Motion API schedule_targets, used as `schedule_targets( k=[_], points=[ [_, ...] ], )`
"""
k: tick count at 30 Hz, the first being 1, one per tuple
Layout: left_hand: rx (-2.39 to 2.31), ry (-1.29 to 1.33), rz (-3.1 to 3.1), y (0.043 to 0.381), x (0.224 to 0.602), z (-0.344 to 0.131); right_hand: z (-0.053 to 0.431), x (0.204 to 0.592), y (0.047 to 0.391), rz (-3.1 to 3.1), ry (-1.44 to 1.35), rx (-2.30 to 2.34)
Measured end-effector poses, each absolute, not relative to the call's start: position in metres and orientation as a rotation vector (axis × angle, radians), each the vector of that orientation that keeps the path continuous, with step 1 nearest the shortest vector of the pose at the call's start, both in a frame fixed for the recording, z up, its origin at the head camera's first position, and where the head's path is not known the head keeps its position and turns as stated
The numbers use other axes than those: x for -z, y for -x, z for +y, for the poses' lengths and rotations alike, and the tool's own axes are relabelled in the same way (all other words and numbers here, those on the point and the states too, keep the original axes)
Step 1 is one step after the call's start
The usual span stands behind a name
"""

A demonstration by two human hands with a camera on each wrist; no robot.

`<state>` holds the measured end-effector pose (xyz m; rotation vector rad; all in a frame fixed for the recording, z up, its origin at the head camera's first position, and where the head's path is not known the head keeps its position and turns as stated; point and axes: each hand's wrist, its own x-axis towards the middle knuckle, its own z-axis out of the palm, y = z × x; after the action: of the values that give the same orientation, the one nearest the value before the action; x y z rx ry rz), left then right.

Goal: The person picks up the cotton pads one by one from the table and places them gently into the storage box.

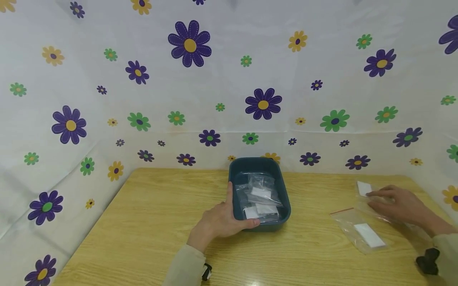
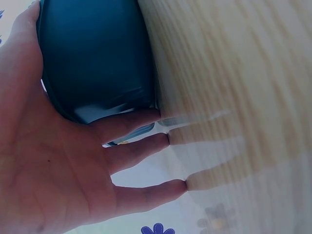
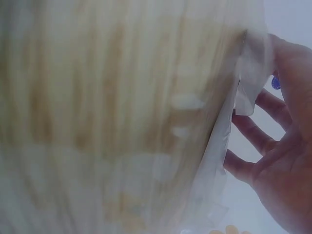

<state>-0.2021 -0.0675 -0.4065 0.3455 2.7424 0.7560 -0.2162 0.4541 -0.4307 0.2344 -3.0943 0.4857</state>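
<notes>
A dark teal plastic bin (image 1: pixel 234 167) stands at the table's back edge, with several clear plastic bags (image 1: pixel 262 182) holding white pieces inside it. My left hand (image 1: pixel 220 220) rests against its near left corner, thumb along the front rim and index finger up the left side. The other left fingers (image 2: pixel 141 151) are straight and spread, tips touching the table. At the right, my right hand (image 1: pixel 398 204) pinches a clear plastic bag (image 3: pixel 251 73) with a white piece (image 1: pixel 364 188) in it. In the right wrist view this bag stands tilted between thumb and fingers.
Another clear zip bag (image 1: pixel 345 222) with a red seal line lies between the bin and my right hand, a white rectangular piece (image 1: pixel 369 235) inside. Flower-printed white cloth (image 1: pixel 214 79) hangs behind and beside the wooden table (image 1: pixel 154 222).
</notes>
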Motion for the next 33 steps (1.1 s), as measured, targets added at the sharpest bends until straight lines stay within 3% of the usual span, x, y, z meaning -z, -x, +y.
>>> schedule_targets(
  k=[21, 33],
  points=[
    [-0.788, -0.333, 2.737, 0.199, 0.405, -0.068, 0.435, 0.432, 0.212, -2.972, -0.345, -0.484],
    [-0.79, -0.322, 2.74, 0.202, 0.409, -0.069, 0.42, 0.423, 0.205, -2.942, -0.269, -0.54]
  ],
)
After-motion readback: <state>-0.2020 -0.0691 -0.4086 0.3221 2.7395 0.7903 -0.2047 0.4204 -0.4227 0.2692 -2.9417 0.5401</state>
